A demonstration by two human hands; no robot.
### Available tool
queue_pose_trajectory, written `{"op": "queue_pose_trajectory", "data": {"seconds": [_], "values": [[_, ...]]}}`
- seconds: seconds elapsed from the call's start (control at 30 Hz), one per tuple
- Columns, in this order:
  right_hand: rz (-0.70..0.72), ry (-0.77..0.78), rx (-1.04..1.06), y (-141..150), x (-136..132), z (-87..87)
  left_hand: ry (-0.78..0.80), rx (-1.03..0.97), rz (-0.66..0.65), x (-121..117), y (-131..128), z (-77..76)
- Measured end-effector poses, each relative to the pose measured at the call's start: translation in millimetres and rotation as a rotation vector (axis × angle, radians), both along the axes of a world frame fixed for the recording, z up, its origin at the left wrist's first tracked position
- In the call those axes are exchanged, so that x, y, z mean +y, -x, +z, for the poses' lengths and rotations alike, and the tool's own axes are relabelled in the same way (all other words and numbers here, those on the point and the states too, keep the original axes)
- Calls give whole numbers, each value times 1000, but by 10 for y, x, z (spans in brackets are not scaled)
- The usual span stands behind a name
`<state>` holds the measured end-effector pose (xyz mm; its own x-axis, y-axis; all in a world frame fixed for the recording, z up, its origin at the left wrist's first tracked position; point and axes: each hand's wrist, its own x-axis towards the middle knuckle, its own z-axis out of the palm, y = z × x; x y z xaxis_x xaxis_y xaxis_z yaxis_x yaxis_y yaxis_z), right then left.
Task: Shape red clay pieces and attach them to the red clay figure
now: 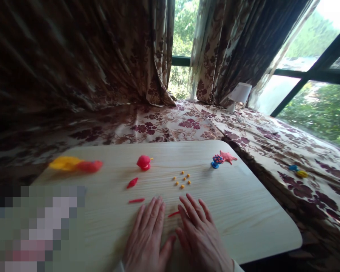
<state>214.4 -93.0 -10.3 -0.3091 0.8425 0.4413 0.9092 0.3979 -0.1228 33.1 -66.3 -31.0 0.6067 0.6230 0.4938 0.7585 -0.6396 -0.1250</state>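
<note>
The left hand (147, 238) and right hand (200, 234) are spread palm-down over a pale bench (252, 226), gripping nothing visible. A thin red strand (173, 214), central and beyond the bench's near edge, runs under the right hand's fingers; contact is unclear. Rolling seems in hand, calling for light, even pressure.

On bench (243, 223), counted: small yellow balls (184, 178), seven; thin red strips (136, 200), two; red pointed piece (132, 183), one; red round-topped model (143, 162), one; blue-footed dotted model (217, 159), one; pink flat piece (228, 157), one. White-shaded lamp (240, 92), beyond: one.
</note>
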Motion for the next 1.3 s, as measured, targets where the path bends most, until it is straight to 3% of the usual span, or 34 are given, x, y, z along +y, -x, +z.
{"op": "queue_pose_trajectory", "data": {"seconds": [0.13,0.33,0.57,0.7,0.9,1.1,1.3], "values": [[43,-34,-90,-24,-68,-146,11,44,-15,1,24,-33],[-1,5,-121,-51,-33,-112,20,50,-15,-10,37,-46],[119,-117,-124,-91,-137,-198,42,39,-12,4,21,-33],[66,-25,-179,-75,-109,-173,34,54,-17,3,20,-21],[225,-105,-236,-180,-173,-170,30,50,-26,2,27,-18],[187,-26,-255,-160,-124,-123,70,67,-28,2,41,-39],[264,-170,-354,-234,-228,-170,101,62,-8,-12,42,-8]]}}
